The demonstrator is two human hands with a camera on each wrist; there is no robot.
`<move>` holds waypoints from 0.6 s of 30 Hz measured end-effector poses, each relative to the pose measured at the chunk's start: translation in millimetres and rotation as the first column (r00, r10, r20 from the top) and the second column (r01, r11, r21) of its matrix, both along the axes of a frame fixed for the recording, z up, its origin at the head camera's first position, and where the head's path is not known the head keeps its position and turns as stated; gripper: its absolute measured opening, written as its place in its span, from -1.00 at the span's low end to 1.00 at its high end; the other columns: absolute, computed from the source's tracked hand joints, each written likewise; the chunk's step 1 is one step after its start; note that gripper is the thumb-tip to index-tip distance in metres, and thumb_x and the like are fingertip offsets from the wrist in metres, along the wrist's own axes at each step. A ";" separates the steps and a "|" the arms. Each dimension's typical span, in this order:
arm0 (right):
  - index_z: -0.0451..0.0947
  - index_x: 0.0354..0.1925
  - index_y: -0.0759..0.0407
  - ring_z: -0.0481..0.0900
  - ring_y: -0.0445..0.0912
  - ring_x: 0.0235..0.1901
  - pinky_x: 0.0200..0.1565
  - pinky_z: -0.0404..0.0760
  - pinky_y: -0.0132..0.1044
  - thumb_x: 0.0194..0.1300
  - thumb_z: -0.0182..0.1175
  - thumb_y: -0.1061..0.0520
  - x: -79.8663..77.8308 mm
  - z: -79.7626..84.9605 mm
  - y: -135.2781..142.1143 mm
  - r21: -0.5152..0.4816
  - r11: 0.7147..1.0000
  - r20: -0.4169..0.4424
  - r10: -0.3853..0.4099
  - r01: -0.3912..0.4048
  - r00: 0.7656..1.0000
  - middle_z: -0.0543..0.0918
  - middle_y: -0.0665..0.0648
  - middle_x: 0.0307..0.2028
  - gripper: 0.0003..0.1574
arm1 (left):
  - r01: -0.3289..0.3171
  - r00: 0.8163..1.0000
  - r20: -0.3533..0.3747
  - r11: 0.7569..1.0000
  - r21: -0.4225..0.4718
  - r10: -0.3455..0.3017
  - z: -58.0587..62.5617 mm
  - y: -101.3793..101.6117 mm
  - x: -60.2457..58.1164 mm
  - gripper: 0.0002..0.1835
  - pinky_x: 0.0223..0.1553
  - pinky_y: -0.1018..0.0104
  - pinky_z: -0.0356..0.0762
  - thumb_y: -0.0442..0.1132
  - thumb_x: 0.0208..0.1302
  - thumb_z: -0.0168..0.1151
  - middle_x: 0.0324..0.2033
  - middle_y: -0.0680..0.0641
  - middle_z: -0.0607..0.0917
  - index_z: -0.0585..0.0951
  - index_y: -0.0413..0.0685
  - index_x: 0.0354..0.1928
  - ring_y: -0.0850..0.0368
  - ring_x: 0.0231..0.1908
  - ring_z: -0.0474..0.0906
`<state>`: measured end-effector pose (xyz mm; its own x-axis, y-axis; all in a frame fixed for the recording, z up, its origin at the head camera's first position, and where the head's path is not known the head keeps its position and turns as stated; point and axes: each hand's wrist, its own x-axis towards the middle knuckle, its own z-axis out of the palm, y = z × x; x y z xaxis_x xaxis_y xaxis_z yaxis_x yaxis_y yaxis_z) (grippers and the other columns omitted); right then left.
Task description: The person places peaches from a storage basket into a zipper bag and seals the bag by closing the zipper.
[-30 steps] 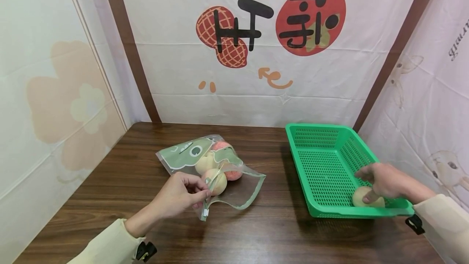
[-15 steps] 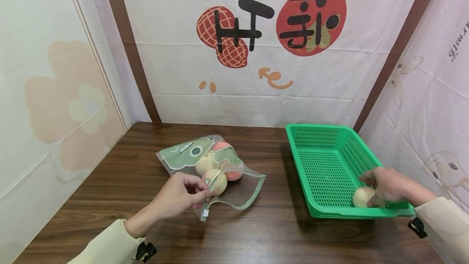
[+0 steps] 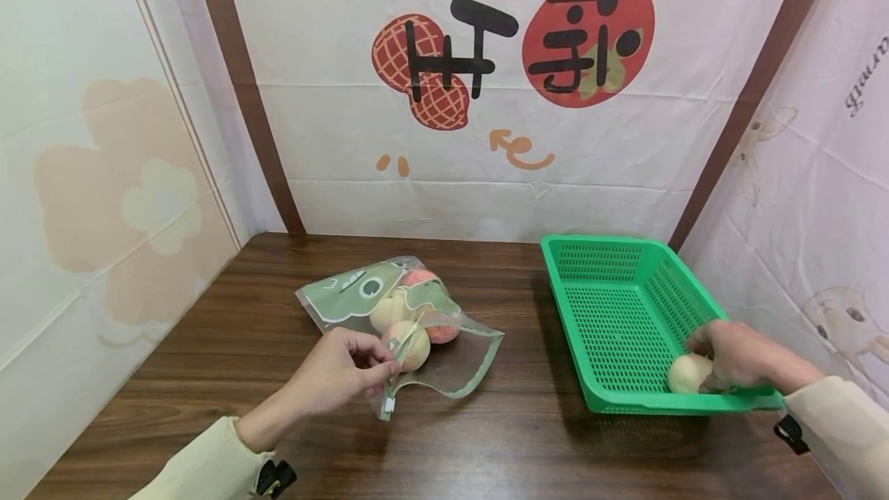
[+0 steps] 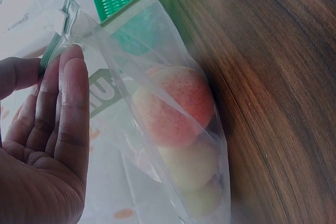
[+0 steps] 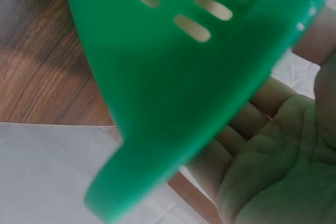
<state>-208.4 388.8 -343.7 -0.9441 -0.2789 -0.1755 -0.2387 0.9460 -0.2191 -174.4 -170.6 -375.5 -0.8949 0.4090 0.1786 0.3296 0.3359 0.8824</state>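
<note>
A clear zip bag (image 3: 340, 288) with a green cartoon print lies on the table, its mouth toward me. Several peaches (image 3: 410, 346), pale and pinkish red, are inside; one reddish peach (image 4: 176, 106) shows large in the left wrist view. My left hand (image 3: 347, 369) pinches the bag's mouth edge between thumb and fingers, near the white slider (image 3: 389, 405). On the right, my right hand (image 3: 743, 353) reaches into the green basket (image 3: 566, 315), fingers curled down around a pale peach (image 3: 687, 373) at the near right corner. Its fingertips are partly hidden; the basket wall blocks them in the right wrist view.
The dark wooden table (image 3: 500, 438) extends between bag and basket. A printed white cloth (image 3: 333, 130) hangs behind, with more cloth at both sides. The basket's raised rim (image 5: 210, 129) stands between the right wrist camera and the peach.
My right hand has shifted slightly right and lower, its fingers closing in at the peach's right side. The left hand and the bag have stayed put.
</note>
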 end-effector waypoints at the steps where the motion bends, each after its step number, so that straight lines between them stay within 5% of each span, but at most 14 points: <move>1: 0.72 -0.12 0.24 0.54 -0.03 -0.35 -0.35 0.55 -0.12 -0.15 0.67 0.19 0.0 -0.8 0.1 0.002 1.000 -0.005 0.003 -0.003 1.000 0.71 0.07 -0.32 -0.45 | 0.000 1.000 0.000 1.000 0.000 0.000 0.0 -0.1 0.1 -0.90 -0.58 0.40 0.56 -0.33 0.25 0.46 -0.58 -0.07 0.70 0.75 -0.19 -0.40 0.22 -0.60 0.55; 18: 0.74 -0.25 0.11 0.47 -0.08 -0.42 -0.38 0.51 -0.16 -0.21 0.68 0.19 0.0 -4.0 -0.4 0.006 1.000 -0.039 0.007 -0.007 0.999 0.67 -0.02 -0.39 -0.53 | 0.000 1.000 0.017 1.000 0.008 -0.001 0.1 0.3 0.2 -0.90 -0.59 0.40 0.55 -0.34 0.25 0.45 -0.61 -0.11 0.67 0.74 -0.23 -0.40 0.21 -0.60 0.54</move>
